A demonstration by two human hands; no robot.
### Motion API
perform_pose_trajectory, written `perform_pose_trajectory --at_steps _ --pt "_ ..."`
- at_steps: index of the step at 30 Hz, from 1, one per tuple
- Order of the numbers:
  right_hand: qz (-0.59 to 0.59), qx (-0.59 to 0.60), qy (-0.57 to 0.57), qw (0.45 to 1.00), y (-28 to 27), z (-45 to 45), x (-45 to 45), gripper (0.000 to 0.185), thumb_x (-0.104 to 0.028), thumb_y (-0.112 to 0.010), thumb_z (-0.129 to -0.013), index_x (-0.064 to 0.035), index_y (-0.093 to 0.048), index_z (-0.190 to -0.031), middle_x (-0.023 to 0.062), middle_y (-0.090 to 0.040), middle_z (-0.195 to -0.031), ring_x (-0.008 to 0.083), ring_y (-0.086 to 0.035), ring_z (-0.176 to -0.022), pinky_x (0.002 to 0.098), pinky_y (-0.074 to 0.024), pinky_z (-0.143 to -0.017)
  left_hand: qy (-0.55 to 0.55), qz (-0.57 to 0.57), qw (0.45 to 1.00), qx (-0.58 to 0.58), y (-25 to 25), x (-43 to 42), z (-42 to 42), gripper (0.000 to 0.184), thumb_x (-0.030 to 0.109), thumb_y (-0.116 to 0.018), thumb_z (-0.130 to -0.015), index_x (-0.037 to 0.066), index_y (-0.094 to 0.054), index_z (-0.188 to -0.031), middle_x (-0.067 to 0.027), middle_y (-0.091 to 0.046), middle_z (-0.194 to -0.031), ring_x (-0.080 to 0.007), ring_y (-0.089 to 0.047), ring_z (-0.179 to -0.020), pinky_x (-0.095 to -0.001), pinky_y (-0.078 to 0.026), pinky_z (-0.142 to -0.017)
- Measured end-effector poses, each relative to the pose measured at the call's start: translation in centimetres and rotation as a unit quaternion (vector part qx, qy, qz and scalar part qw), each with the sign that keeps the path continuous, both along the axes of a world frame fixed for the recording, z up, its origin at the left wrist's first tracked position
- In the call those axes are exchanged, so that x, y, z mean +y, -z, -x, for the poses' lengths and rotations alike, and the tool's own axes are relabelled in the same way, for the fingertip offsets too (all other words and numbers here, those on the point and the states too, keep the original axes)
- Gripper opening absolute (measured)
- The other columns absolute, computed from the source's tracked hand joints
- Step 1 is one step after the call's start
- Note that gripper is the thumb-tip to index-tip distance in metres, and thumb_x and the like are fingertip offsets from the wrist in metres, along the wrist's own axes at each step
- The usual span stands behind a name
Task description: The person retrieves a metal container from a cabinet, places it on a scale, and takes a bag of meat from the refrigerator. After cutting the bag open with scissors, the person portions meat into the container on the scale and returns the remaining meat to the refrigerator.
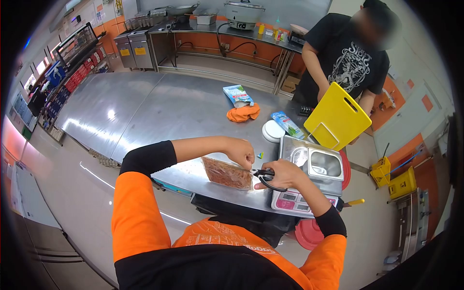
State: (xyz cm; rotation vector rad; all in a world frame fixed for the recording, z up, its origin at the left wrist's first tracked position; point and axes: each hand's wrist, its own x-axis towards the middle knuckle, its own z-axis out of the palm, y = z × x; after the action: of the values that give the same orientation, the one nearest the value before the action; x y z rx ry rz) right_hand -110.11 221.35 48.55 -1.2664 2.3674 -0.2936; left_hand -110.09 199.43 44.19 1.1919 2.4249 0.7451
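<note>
A clear plastic packet (227,173) of reddish-brown food, perhaps meat, is on the steel table near its front edge. My left hand (240,153) is closed over the packet's upper right corner, its fingertips pinching there. In my right hand (284,174) is a pair of scissors (265,181) with black handles. Its blades point left toward the packet's right edge, close to my left fingertips; whether they touch the plastic I cannot tell. A small blue-green and yellow scrap (260,155) sits just beyond my hands.
Right of my hands stands a digital scale (291,200) with a steel container (326,163) above it. White lids (273,131), blue pouches (288,124) and an orange cloth (243,113) lie farther back. Across the table (159,106), a co-worker (349,53) holds a yellow cutting board (337,116).
</note>
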Motion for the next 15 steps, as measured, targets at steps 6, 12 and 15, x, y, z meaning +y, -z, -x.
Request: perform_pose_trajectory --at_steps 6,12,15 --pt "-0.062 0.047 -0.024 0.997 -2.4 -0.7 -1.0 0.072 -0.072 -0.065 -0.054 -0.0054 -0.066 -0.083 0.0142 -0.061 -0.064 0.032 -0.062 -0.067 0.0391 -0.0485 -0.065 0.012 -0.021 0.999 0.025 -0.3 0.2 -0.5 0.029 0.025 -0.053 -0.07 0.001 -0.046 -0.056 -0.0128 -0.042 -0.05 -0.0269 -0.036 -0.048 -0.0389 -0.034 -0.052" --pt "-0.079 0.049 0.003 0.996 -3.3 -1.1 -0.7 0.073 -0.072 -0.064 -0.054 -0.0044 -0.066 -0.08 0.0153 -0.062 -0.068 0.0324 -0.062 -0.071 0.0398 -0.0486 -0.067 0.009 0.065 0.998 0.013 -1.4 0.1 -0.9 0.023 0.024 -0.054 -0.07 0.007 -0.05 -0.054 -0.0025 -0.051 -0.057 -0.0219 -0.049 -0.067 -0.0362 -0.039 -0.071" --pt "-0.083 0.049 -0.001 0.995 -4.0 -1.0 -0.9 0.073 -0.073 -0.063 -0.054 -0.0048 -0.066 -0.08 0.0148 -0.062 -0.069 0.0326 -0.062 -0.071 0.0397 -0.0486 -0.067 0.015 0.069 0.997 0.031 -1.3 0.1 -0.7 0.022 0.023 -0.054 -0.07 0.008 -0.05 -0.054 -0.0025 -0.051 -0.056 -0.0221 -0.049 -0.066 -0.0369 -0.039 -0.071"
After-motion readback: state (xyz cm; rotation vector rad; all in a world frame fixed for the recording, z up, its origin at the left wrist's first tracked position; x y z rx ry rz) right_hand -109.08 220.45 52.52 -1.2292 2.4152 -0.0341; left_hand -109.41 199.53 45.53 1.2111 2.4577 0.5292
